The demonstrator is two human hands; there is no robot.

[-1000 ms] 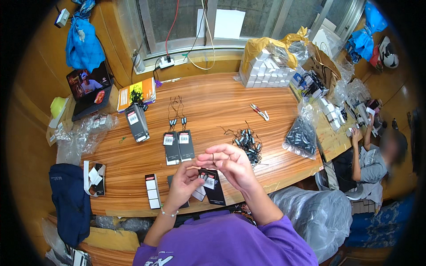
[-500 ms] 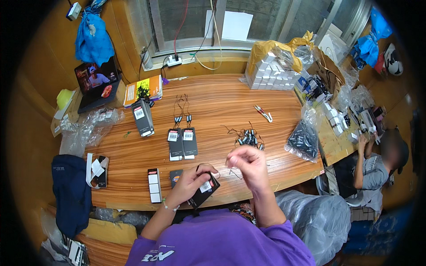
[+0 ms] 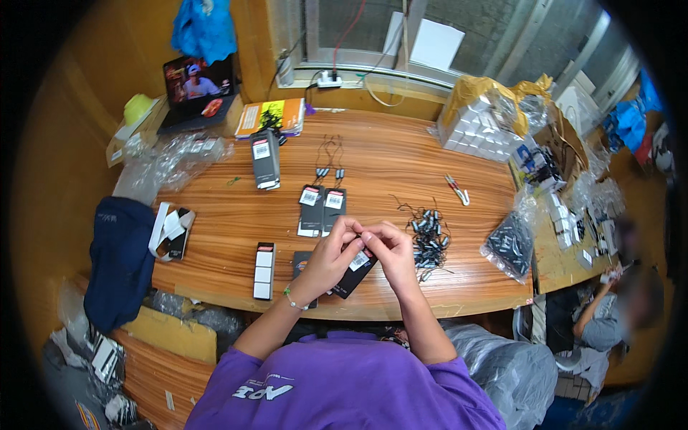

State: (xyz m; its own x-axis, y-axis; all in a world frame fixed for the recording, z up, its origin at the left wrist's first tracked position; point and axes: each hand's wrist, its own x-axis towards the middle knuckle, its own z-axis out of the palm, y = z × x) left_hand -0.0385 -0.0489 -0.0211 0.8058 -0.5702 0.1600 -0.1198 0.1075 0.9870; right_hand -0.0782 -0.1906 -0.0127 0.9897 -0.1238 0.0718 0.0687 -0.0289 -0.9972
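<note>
Both my hands meet over the table's near edge. My left hand [image 3: 335, 259] pinches the upper end of a black hang tag [image 3: 352, 276] with a white barcode sticker; the tag hangs tilted below the fingers. Pressed against the same end, the fingertips of my right hand [image 3: 393, 256] are closed, and whatever they pinch is hidden. Just beyond lie two grey hang tags [image 3: 311, 209] side by side, with black cords [image 3: 331, 154] stretching away from them. A tangled pile of black hang tag cords [image 3: 430, 240] sits to the right of my hands.
Left of my hands are a sticker strip [image 3: 264, 271] and a dark card [image 3: 301, 262]. Farther off stand a tag stack [image 3: 265, 163], a laptop [image 3: 197, 93] and red-handled snips [image 3: 456, 189]. A plastic bag [image 3: 510, 244] and small white boxes [image 3: 481, 129] are right. A co-worker [image 3: 609, 319] sits at far right.
My right hand has come down and left to join my left hand at the tag's upper end. The tag has moved slightly up and right. The cord pile, partly covered before, now shows.
</note>
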